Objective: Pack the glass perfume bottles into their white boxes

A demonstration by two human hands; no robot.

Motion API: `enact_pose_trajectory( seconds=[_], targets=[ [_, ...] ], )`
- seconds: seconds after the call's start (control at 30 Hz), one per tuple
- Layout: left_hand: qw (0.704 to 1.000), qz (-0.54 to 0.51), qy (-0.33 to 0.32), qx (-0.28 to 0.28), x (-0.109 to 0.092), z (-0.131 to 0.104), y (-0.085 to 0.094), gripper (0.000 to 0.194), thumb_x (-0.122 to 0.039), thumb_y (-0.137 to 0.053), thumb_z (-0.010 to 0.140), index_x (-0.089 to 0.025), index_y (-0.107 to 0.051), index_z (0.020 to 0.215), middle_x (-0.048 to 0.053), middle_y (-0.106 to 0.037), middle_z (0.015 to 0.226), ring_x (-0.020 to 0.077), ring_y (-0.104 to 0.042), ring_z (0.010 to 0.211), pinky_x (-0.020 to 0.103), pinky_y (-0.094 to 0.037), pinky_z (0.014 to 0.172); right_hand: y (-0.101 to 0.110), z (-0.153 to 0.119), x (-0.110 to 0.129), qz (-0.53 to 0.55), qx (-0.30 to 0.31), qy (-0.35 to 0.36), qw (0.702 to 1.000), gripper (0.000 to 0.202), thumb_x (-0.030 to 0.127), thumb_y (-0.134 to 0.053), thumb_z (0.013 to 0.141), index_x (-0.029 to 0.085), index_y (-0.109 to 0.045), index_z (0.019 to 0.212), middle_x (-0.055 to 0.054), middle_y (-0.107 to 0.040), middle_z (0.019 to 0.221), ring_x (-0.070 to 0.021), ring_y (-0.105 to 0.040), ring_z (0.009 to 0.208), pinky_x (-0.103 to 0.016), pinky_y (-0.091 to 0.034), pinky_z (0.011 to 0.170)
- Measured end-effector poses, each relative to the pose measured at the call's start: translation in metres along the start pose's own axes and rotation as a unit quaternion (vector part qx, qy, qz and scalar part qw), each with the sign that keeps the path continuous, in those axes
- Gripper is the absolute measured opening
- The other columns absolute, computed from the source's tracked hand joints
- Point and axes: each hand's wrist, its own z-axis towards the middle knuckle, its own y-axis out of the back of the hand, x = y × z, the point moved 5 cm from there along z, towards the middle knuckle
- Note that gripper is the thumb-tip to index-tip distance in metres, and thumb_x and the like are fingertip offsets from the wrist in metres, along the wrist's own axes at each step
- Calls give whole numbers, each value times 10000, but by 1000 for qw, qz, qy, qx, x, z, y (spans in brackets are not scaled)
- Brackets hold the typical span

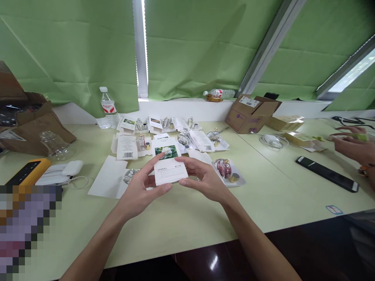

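Observation:
Between my two hands is a small white perfume box (170,171) with a white-flower picture and printed lines. My left hand (140,189) grips its left side, with the thumb at the lower edge. My right hand (205,178) closes on the right side, its fingers near the top and thumb below. Just beyond it lie opened white boxes with glass perfume bottles and gold caps. Nearest on the right is a pink perfume bottle (223,168) in a white tray. To the left, a clear bottle (131,176) beside an open white flap (107,176) is partly hidden by my left hand.
At the back stand a water bottle (108,103) and a cardboard box (251,114). A paper bag (38,117), yellow-black device (27,175) and white charger (72,168) are left. On the right, a black phone (326,173) lies near another person's hands (353,144).

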Motion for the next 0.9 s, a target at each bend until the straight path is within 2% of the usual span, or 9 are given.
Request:
enact_pose_trajectory(
  seconds=[0.27, 0.6, 0.7, 0.8, 0.9],
  targets=[
    [999, 9, -11, -30, 3, 0, 1, 704, -371, -709, 814, -355, -378, 1435, 31, -615, 1309, 218, -639, 1076, 328, -563, 864, 0, 0, 1, -5, -2, -3, 1000, 487, 336, -722, 811, 301, -567, 1271, -31, -622, 1246, -220, -634, 1042, -450, -519, 956],
    [998, 55, -17, -36, 1, 1, 1, 716, -400, -706, 808, -345, -376, 1442, 34, -671, 1197, 214, -664, 972, 351, -561, 841, -1, -2, 4, -9, 4, -14, 1000, 442, 345, -691, 840, 301, -535, 1251, -41, -608, 1226, -208, -622, 1048, -407, -521, 933],
    [997, 69, -19, -19, 2, 0, -1, 737, -404, -694, 817, -344, -343, 1462, 37, -664, 1200, 213, -659, 973, 360, -552, 859, -1, -2, 2, -9, 2, -21, 1000, 403, 367, -653, 869, 304, -518, 1244, -43, -603, 1209, -209, -618, 1044, -400, -527, 906],
    [996, 86, -24, -15, 5, -1, -3, 657, -425, -634, 861, -361, -358, 1454, 39, -637, 1231, 206, -647, 964, 356, -555, 841, 0, -1, -1, -34, -19, -14, 999, 389, 382, -632, 881, 301, -527, 1247, -49, -599, 1181, -217, -605, 1046, -393, -527, 885],
    [995, 94, -23, -20, 6, -1, -5, 579, -438, -565, 904, -371, -374, 1447, 51, -620, 1231, 197, -645, 921, 354, -559, 805, 2, -1, -3, -55, -35, -8, 998, 437, 388, -625, 883, 304, -518, 1299, -58, -582, 1239, -228, -592, 1070, -404, -521, 906]
  ],
)
